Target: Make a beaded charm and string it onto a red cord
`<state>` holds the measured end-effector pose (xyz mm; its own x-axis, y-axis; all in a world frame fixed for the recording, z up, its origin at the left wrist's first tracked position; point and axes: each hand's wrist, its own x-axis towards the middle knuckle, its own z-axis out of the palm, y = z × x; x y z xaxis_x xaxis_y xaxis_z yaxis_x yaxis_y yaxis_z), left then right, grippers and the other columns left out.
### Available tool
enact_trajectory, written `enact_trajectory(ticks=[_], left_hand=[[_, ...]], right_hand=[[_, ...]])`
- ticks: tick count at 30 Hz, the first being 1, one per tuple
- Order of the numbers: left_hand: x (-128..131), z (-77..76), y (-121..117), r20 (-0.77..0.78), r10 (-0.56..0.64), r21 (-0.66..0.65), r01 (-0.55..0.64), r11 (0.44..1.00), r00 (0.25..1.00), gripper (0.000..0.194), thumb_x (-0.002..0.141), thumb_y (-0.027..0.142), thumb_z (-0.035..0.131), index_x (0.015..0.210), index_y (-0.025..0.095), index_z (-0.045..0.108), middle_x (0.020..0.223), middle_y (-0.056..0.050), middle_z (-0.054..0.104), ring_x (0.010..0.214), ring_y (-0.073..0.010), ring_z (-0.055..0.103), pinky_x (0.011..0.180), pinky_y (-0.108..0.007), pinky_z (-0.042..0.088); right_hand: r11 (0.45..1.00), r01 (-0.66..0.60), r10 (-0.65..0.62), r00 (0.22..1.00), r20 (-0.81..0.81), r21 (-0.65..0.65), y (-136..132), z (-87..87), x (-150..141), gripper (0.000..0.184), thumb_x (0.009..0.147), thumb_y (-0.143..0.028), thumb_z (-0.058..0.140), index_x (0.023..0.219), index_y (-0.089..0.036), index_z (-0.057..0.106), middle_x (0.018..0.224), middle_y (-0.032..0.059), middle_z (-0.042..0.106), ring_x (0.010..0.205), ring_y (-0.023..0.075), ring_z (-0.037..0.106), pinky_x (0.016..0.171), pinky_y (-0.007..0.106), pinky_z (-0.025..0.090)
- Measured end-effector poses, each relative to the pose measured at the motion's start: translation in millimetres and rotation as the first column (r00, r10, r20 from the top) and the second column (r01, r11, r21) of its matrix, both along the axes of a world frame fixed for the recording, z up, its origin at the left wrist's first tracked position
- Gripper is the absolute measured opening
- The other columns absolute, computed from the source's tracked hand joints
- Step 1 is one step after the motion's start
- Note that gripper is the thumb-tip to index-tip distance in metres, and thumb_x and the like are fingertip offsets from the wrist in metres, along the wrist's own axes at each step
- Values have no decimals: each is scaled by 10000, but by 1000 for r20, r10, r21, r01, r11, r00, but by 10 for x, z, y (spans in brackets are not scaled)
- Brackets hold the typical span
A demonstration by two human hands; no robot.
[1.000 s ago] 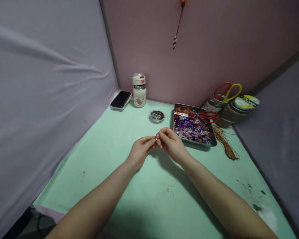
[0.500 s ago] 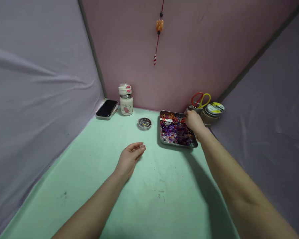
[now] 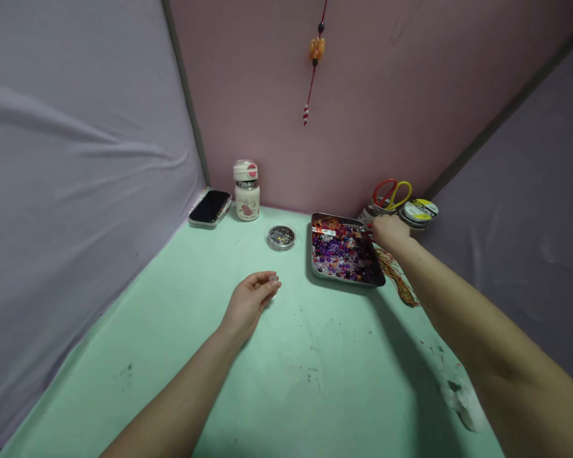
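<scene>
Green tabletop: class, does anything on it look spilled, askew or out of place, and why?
Yes. Beside the right forearm are a pale patch and small dark bits, which look like stray litter, though too small to identify. Dark smudges also mark the green tabletop near its middle, as if it were stained.

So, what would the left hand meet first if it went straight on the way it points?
Probably the tray, at its left side, though the height of the left hand is unclear.
</scene>
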<state>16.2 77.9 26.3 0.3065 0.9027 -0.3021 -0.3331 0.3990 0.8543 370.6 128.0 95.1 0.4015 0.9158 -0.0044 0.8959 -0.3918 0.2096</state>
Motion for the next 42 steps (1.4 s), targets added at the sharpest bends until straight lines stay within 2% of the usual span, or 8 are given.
enact_trajectory(ticks=[4, 7, 9, 12, 17, 25, 30, 42], left_hand=[[-6, 18, -8, 31, 12, 1, -12, 1000, 999, 372, 629, 265, 804, 966, 176, 672, 957, -81, 695, 902, -161, 649, 844, -306, 480], [-2, 28, -20, 69, 34, 8, -34, 999, 997, 414, 626, 249, 811, 998, 185, 640, 933, -60, 706, 874, -142, 657, 860, -305, 470], [2, 36, -24, 91, 59, 4, -59, 998, 994, 360, 620, 232, 817, 926, 171, 638, 912, -54, 711, 878, -139, 660, 864, -295, 469], [4, 55, -18, 137, 94, -20, -92, 996, 986, 283, 638, 175, 804, 874, 143, 652, 905, -59, 709, 900, -134, 661, 886, -271, 474], [-2, 85, -6, 244, 116, -56, -106, 993, 963, 178, 726, 125, 733, 894, 108, 677, 913, -82, 710, 886, -119, 669, 881, -225, 504], [52, 106, -98, 276, 24, -142, 16, 990, 961, 97, 769, 105, 694, 862, 85, 673, 821, -74, 698, 746, -92, 667, 710, -159, 541], [104, 72, -150, 226, -54, -196, 100, 975, 973, 59, 784, 81, 671, 842, 77, 659, 749, -51, 670, 663, -76, 650, 653, -156, 540], [127, 4, -182, 179, -141, -152, 169, 974, 974, 157, 703, 132, 758, 811, 105, 648, 733, -24, 673, 604, -46, 602, 628, -158, 511]], right_hand=[[995, 89, -92, 994, 55, 53, -281, 163, -52, 314, 848, -254, 533, 1062, -39, 614, 971, 267, 656, 964, 348, 634, 723, 385, 464], [981, -5, 21, 996, -82, 194, -527, 153, -222, 336, 840, -365, 527, 1035, -99, 589, 961, 212, 668, 856, 297, 643, 651, 338, 451], [953, -88, 180, 934, -308, 290, -706, 68, -456, 313, 805, -343, 554, 1059, -160, 550, 911, 116, 676, 784, 233, 632, 637, 297, 444], [872, -192, 427, 749, -506, 450, -981, -136, -930, 408, 753, -414, 613, 1069, -190, 483, 857, 61, 648, 721, 196, 599, 631, 283, 452], [847, -205, 477, 700, -532, 490, -1285, -497, -1490, 372, 741, -472, 641, 946, -201, 491, 853, 70, 636, 715, 205, 587, 625, 298, 435], [845, -244, 475, 750, -460, 476, -1392, -747, -1527, 375, 757, -483, 635, 951, -185, 518, 836, 73, 643, 719, 218, 584, 618, 304, 401], [840, -270, 500, 719, -482, 470, -1409, -784, -1600, 321, 758, -428, 638, 933, -187, 515, 808, 59, 635, 704, 211, 576, 617, 302, 400], [832, -264, 519, 684, -514, 488, -1449, -784, -1652, 264, 762, -382, 632, 919, -207, 511, 745, 20, 613, 645, 177, 546, 591, 277, 384]])
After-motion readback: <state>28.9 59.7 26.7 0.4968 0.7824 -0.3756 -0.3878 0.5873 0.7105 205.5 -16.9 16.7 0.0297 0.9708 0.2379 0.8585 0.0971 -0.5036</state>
